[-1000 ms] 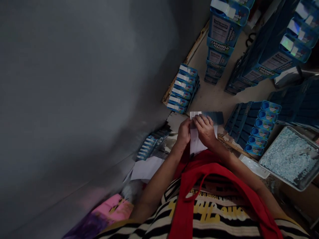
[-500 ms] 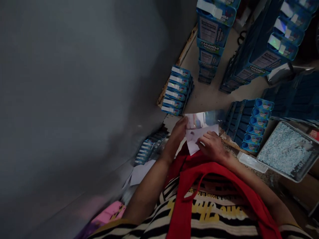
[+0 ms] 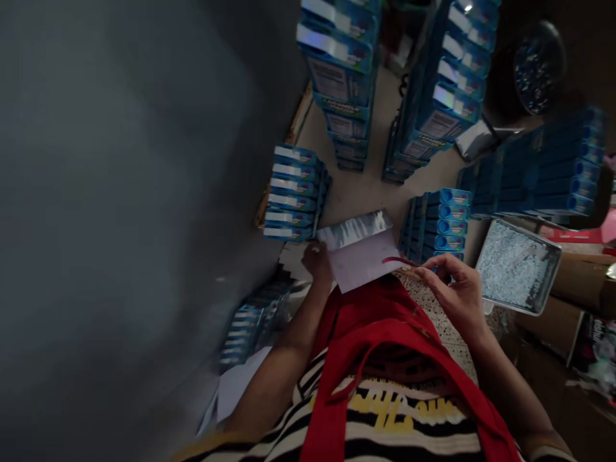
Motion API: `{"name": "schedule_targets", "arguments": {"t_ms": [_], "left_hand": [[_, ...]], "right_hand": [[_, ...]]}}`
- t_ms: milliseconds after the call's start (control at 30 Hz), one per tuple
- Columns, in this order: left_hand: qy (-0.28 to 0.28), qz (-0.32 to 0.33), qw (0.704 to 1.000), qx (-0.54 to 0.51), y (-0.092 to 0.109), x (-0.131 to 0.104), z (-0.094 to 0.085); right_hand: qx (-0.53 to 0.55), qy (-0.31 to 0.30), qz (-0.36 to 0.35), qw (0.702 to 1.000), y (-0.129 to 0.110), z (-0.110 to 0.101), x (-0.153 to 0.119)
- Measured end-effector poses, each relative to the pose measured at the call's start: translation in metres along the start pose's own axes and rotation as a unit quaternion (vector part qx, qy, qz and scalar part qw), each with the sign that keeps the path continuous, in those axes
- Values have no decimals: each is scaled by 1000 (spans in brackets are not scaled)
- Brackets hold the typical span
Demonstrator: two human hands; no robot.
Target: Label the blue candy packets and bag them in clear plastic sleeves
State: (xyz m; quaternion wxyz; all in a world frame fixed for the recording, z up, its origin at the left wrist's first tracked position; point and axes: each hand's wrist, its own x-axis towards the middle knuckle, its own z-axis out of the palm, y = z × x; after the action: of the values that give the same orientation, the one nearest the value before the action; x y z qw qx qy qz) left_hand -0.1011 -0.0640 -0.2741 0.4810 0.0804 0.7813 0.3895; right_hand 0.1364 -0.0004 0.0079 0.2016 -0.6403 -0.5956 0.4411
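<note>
Boxes [image 3: 290,194], blue, rowed along left edge of tabletop [image 3: 350,189]. Left hand [image 3: 316,260] curled closed on left side of white sheet [image 3: 366,260] with shiny flap [image 3: 359,230], by tabletop's near edge. Red strip [image 3: 397,259], tip over sheet; right hand [image 3: 455,289] pinching other end, thumb and forefinger closed. Metal tray [image 3: 547,276], pale-blue bits [image 3: 513,266].

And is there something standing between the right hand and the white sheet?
Only the thin red strip pinched by the right hand; its far end overlaps the white sheet in view. Nothing else visible intervenes.
</note>
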Motion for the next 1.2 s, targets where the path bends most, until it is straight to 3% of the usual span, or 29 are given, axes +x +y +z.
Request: {"name": "schedule_targets", "arguments": {"t_ms": [100,167,233,333,433,500,633,767,933,1067,1200], "left_hand": [[107,-2,992,61,-1,-27,-7],[113,31,990,77,11,-49,-3],[47,100,992,65,38,-72,10],[-133,216,967,-5,99,-98,44],[-277,226,932,-70,155,-108,82],[-342,198,914,-88,176,-108,103],[-379,147,908,-100,185,-104,127],[-330,148,926,-108,183,-106,134],[-271,140,948,-93,198,-100,142],[-273,146,949,-65,211,-86,150],[-283,138,947,-58,213,-77,153]], "right_hand": [[3,47,21,999,6,-25,10],[14,56,31,998,13,-42,20],[27,53,30,998,19,-56,32],[40,38,13,998,26,-72,50],[39,10,-4,999,27,-82,65],[35,-5,-8,999,26,-85,72],[37,-30,-3,999,26,-89,81],[43,-32,-1,999,37,-89,99],[-17,9,-12,1000,53,-80,142],[-84,22,-13,996,59,-73,168],[-100,17,-8,995,63,-70,174]]}}
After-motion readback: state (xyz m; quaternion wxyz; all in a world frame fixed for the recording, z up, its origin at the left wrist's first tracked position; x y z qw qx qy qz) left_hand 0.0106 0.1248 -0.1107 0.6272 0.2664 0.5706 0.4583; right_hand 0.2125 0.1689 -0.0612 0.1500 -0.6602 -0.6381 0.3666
